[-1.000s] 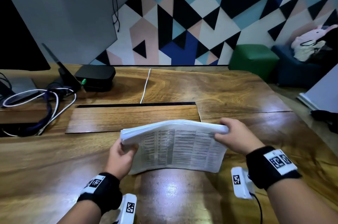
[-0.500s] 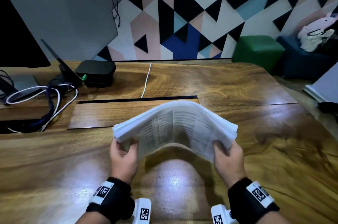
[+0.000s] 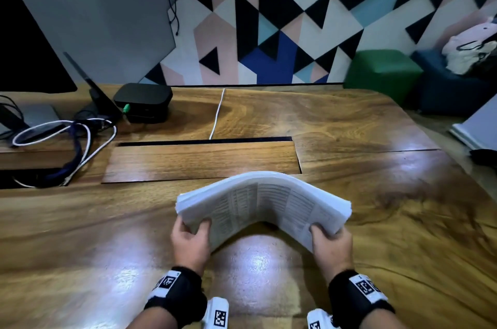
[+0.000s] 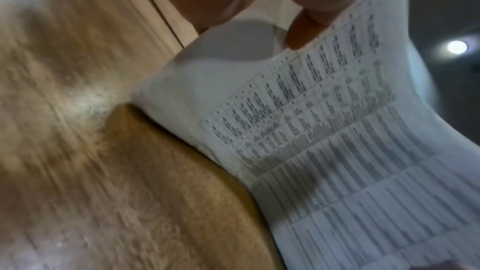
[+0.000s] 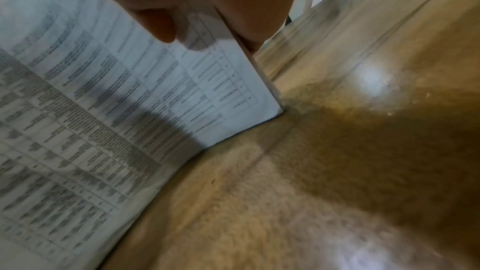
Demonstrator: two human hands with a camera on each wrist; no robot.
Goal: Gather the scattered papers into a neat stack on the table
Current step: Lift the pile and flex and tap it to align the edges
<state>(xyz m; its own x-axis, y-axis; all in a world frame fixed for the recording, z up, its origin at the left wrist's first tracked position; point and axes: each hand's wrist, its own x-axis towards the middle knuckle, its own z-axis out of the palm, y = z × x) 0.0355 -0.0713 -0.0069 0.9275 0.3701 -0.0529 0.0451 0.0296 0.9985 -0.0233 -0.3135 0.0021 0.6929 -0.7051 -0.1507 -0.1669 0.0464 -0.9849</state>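
A thick stack of white printed papers (image 3: 265, 201) is bowed upward into an arch above the wooden table (image 3: 349, 127). My left hand (image 3: 191, 237) grips its left end, thumb on the printed face. My right hand (image 3: 332, 241) grips the right end the same way. In the left wrist view the thumb (image 4: 306, 28) presses on the table-printed sheet (image 4: 337, 130). In the right wrist view the thumb (image 5: 158, 22) lies on the page (image 5: 116, 100), and the stack's lower corner sits near the tabletop (image 5: 337, 151).
A black box (image 3: 144, 101) and a tangle of white and blue cables (image 3: 70, 145) lie at the back left. A white cable (image 3: 216, 116) runs into the cable slot behind an inset wooden panel (image 3: 201, 160). A green stool (image 3: 382, 70) stands beyond the table's far right corner.
The stack went from flat and tilted to bowed into an arch. Both hands shifted to its side ends and drew nearer to me; my right hand came down from the top edge.
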